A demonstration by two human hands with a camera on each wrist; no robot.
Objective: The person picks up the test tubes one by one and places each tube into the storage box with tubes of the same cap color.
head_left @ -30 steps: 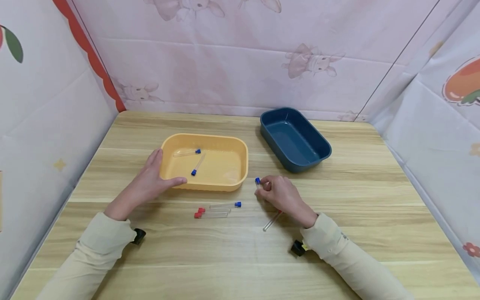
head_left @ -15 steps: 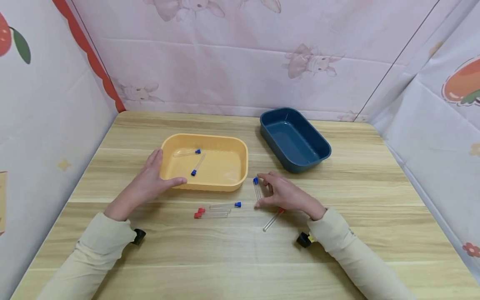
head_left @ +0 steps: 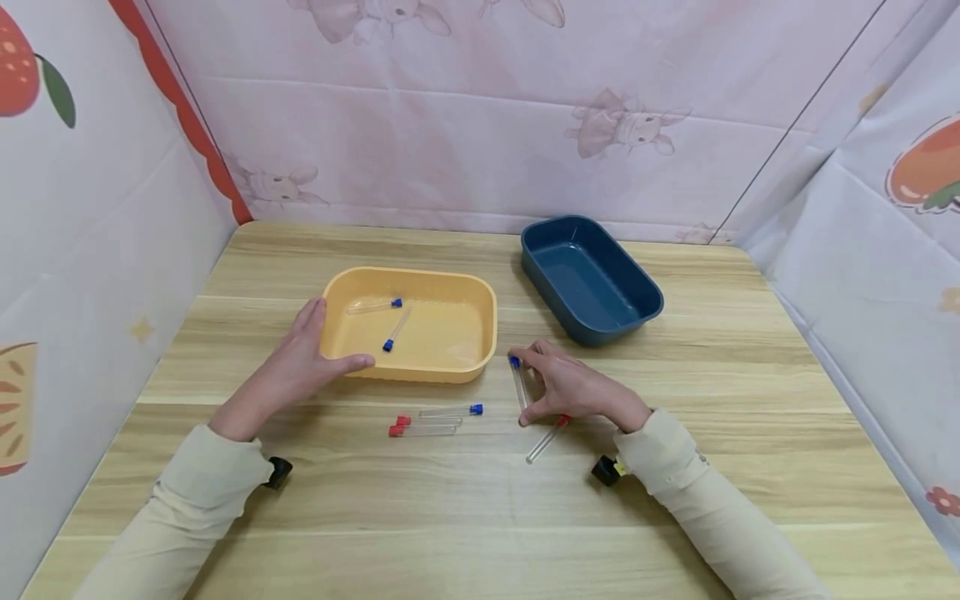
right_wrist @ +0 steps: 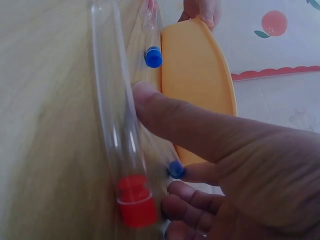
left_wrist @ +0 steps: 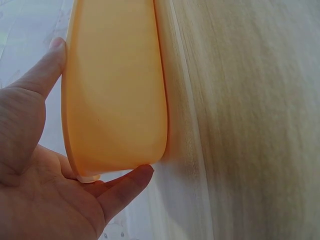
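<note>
My left hand [head_left: 288, 371] holds the left end of a yellow plastic bin [head_left: 450, 333], thumb along the near rim and fingers round the outer wall. Two blue-capped test tubes [head_left: 387, 345] lie inside the bin. To its right, my right hand [head_left: 577, 387] spans a clear test tube with a blue cap [head_left: 515, 362], index finger at the cap and thumb at the lower end. In the right wrist view, a fingertip meets that blue cap [right_wrist: 176, 170]. Right beside the thumb lies a red-capped test tube [head_left: 546, 442].
Two red-capped tubes [head_left: 427, 431] and a blue-capped tube [head_left: 450, 412] lie side by side in front of the bin. A dark blue bin [head_left: 588, 325] stands at the back right, angled. Printed fabric walls [head_left: 480, 150] enclose the wooden table [head_left: 450, 517].
My right hand has spread its thumb away from the cap toward the tube's lower end, and more of the tube shows. The left hand and the yellow bin have stayed put.
</note>
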